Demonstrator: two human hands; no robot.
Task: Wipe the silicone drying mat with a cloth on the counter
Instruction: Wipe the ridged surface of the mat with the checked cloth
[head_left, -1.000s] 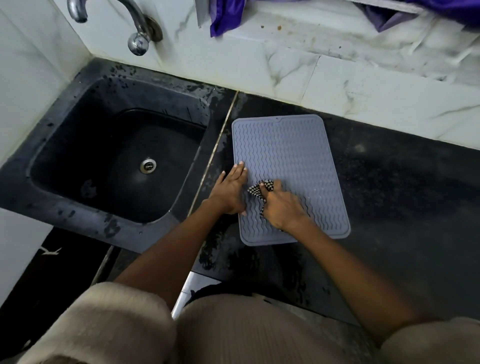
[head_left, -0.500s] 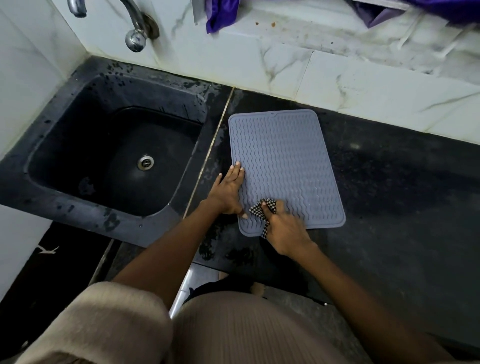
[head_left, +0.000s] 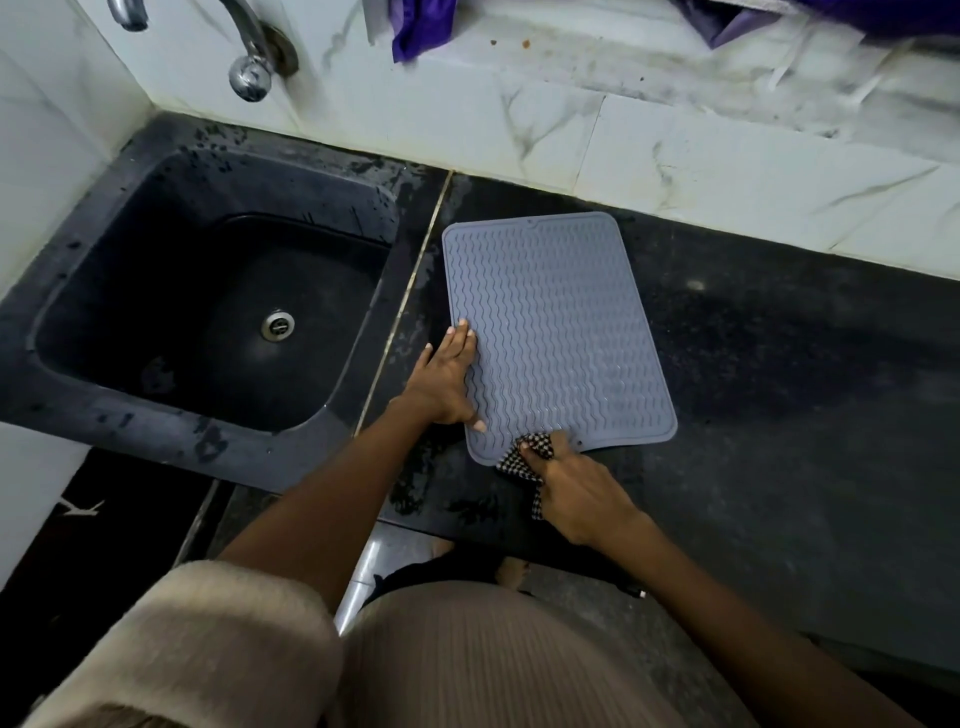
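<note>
The mat (head_left: 558, 332) lies flat on the counter (head_left: 779, 389), just right of the seam with the sink (head_left: 208, 312), its long axis running from the counter's front edge toward the back wall and turned slightly, so its far end leans left. The right hand (head_left: 582, 499) sits at the mat's near short edge, fingers curled round a bunched checked cloth (head_left: 522, 460) — part of the cloth overlaps the mat's near-left corner, the rest trails off onto the counter toward the front edge. From this hand, then, almost the whole mat lies ahead, away from the body and a little to the right; the bare ribbed surface stretches from the knuckles to the far edge by the wall. The left hand (head_left: 447, 379) lies flat with straight fingers close together along the mat's left long edge, fingertips and thumb on the mat and the palm on the counter beside it, apparently pinning it. Only the right hand holds the cloth, so any next pass would seem to be its job, pushed forward along the long axis, while the left stays as anchor. The pinned side is the left one — a push veering right could swing the free right edge.
</note>
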